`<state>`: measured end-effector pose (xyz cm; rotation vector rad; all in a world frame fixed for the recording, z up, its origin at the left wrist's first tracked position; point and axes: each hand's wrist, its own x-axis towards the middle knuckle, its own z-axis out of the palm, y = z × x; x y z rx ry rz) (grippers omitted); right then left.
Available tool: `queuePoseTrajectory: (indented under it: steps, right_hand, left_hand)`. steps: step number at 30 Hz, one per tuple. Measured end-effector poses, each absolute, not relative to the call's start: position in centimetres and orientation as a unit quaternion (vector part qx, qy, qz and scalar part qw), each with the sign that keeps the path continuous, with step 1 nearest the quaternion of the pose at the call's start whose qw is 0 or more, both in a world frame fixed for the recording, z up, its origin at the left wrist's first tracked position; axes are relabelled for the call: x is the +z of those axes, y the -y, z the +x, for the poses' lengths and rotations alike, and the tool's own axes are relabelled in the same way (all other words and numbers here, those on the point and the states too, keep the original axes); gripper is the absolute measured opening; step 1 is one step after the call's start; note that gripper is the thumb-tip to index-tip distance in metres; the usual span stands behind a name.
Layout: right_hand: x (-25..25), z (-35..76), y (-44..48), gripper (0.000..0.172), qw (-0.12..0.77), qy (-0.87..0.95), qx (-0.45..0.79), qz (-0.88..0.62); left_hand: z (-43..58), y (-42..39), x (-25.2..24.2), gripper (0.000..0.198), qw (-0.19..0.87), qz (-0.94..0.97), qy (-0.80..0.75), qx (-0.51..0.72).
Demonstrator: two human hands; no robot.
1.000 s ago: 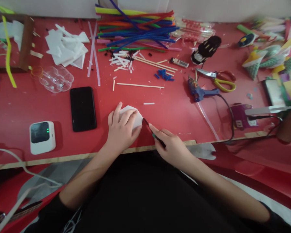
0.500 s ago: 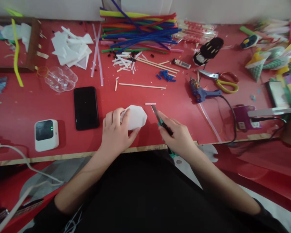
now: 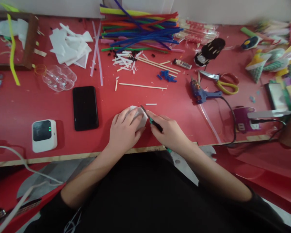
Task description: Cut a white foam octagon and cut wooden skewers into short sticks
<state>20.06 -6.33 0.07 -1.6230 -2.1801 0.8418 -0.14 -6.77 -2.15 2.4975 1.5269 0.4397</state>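
Observation:
My left hand (image 3: 124, 131) lies over a white, many-sided flat piece (image 3: 143, 121), holding it on the red tabletop with the fingers and thumb across it. Most of the piece is hidden under that hand. A utility knife (image 3: 156, 125) with a black and green handle is gripped in my right hand (image 3: 171, 132). Its blade reaches to the upper right edge of the white piece; whether it cuts in, I cannot tell. Just beyond lies a short white strip (image 3: 151, 104), apart from both hands.
A black phone (image 3: 85, 108) and a white device (image 3: 44, 136) lie left. Behind are white scraps (image 3: 68, 47), coloured pipe cleaners (image 3: 140, 32) and thin sticks (image 3: 142, 86). To the right sit a blue glue gun (image 3: 203, 93), scissors (image 3: 221, 81) and a purple box (image 3: 243, 119) with cables.
My left hand has shifted right and now covers more of the white piece. My right hand has brought the knife left, from beside the short strip to the piece's edge.

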Motion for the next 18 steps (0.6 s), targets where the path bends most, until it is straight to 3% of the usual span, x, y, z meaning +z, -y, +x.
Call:
queuePoseTrajectory:
  steps: [18]
  right_hand:
    - [0.7,18.8,6.6,0.061,0.063,0.766,0.252,-0.588]
  left_hand:
    - [0.0,6.5,-2.5,0.038,0.107,0.828,-0.52,0.179]
